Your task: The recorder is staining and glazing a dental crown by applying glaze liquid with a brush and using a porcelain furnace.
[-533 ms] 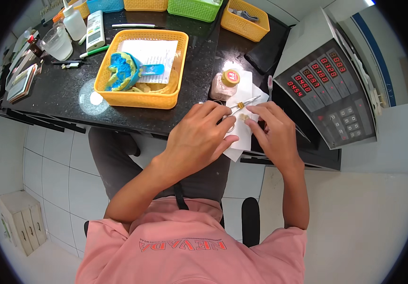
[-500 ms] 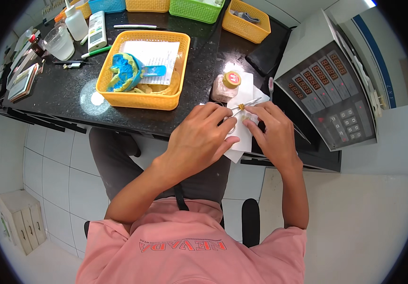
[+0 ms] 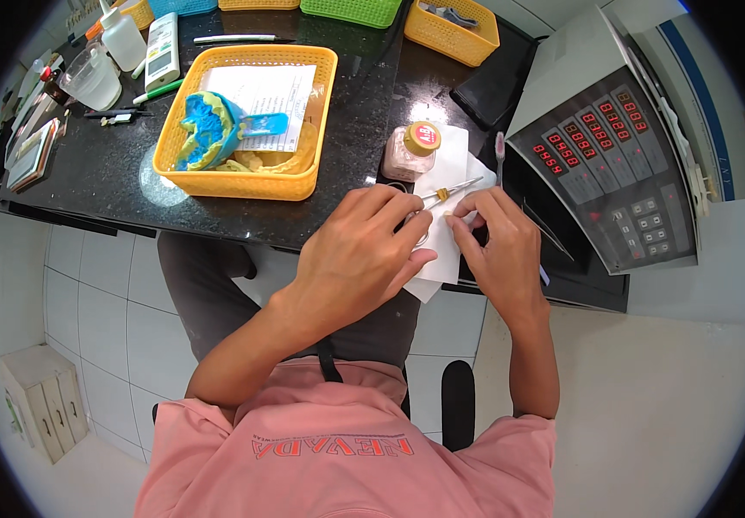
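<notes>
Right into the close work here, just nearer the body than the lidded glass jar: by the look of it, a steady-and-adjust step at the scissor-like metal tool. Lying slantwise over the white paper, with ring handles below the jar, thin tip off to the jar's right, and a small gold-coloured piece partway along. Curving the left hand over the handles, below and left of the jar, with index bent down and thumb spread clear of it; cannot tell the actual hold, hidden behind the knuckles. Holding the right hand below and right of the jar, with thumb and index fingers almost pressed together at a tiny pale piece; too small to tell a true pinch from a hover. Calls for steadiness next, most likely: a quiet tool under the left, light fingertip work from the right, and no nudge against the jar, so near on the desk. Out of play, well to the jar's left: the yellow basket with the blue-and-yellow impression.
</notes>
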`<action>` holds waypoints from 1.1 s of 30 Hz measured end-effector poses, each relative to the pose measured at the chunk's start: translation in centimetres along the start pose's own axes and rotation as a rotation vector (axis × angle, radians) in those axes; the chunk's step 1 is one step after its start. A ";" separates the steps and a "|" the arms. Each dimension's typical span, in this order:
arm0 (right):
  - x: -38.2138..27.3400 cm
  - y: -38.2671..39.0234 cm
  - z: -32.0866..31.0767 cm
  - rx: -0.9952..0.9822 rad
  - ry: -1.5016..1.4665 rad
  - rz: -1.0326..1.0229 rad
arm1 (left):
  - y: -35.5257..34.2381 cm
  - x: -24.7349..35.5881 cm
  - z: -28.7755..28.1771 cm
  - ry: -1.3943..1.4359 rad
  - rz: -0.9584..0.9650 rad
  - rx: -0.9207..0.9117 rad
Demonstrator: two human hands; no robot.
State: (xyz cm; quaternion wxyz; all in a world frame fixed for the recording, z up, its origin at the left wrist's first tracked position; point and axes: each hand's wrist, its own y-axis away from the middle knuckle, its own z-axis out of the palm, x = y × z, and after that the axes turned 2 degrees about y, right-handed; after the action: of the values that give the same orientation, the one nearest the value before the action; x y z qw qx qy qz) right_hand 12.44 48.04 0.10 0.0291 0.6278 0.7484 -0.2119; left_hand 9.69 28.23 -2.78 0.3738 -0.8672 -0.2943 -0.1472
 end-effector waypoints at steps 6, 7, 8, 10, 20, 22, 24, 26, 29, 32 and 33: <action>0.1 0.6 0.1 0.005 -0.093 -0.086 | 0.0 0.0 0.0 -0.010 -0.003 -0.013; -0.1 0.6 -0.2 0.014 -0.115 -0.126 | 0.0 0.0 0.0 -0.008 -0.004 -0.015; -0.1 0.7 -0.5 0.009 -0.118 -0.123 | 0.0 0.0 0.0 -0.005 -0.005 -0.018; -0.1 1.0 -0.9 0.067 -0.184 -0.092 | 0.0 0.1 0.0 -0.009 -0.010 -0.021; 0.8 1.2 -0.9 0.095 -0.118 -0.022 | -0.3 0.1 0.2 -0.024 -0.020 -0.025; 0.8 0.8 -0.8 0.068 -0.091 -0.112 | -0.3 0.0 0.2 -0.023 -0.021 -0.025; 0.6 0.5 -0.6 0.037 -0.094 -0.113 | -0.3 0.0 0.2 -0.023 -0.024 -0.021; 0.5 0.3 -0.4 0.010 -0.095 -0.114 | -0.2 0.0 0.3 -0.019 -0.025 -0.006; 0.5 0.1 0.0 -0.010 -0.077 -0.152 | -0.1 0.1 0.5 -0.018 -0.026 0.021; 0.3 0.1 0.1 -0.025 -0.156 -0.100 | -0.2 0.2 0.5 -0.003 -0.054 0.047; 0.3 0.0 0.1 -0.021 -0.197 -0.073 | -0.3 0.3 0.5 -0.007 -0.053 0.051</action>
State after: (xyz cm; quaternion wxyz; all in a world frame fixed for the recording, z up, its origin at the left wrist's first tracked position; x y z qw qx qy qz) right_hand 12.39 48.29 -0.05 0.1016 0.5760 0.7663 -0.2657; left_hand 9.74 28.85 -2.85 0.3908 -0.8497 -0.3223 -0.1462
